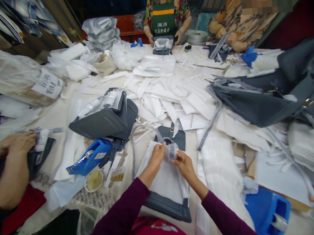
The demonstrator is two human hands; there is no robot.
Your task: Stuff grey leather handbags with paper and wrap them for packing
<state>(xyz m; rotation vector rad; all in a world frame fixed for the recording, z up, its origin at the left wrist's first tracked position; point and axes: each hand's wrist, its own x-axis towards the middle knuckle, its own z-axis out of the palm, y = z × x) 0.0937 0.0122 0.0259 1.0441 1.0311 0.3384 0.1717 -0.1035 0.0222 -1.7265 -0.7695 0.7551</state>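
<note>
A dark grey handbag (168,207) lies flat in front of me with a white sheet (161,178) over it. Over the bag's upper part, my left hand (157,157) and my right hand (184,165) pinch a piece of crinkled clear plastic wrap (171,152) between them. The wrap sits against a dark curved part of the bag, perhaps its handle; the exact contact is hidden. Just above my hands shows a small gold-coloured clasp (171,128). A wrapped strap (133,147) loops out on the left side.
A blue tape dispenser (91,156) and round tub (94,181) stand left; another blue dispenser (268,210) is at lower right. Stuffed grey bags (106,119) and white paper strips (155,92) crowd the table. A co-worker's arm (15,163) is at left; two people work opposite.
</note>
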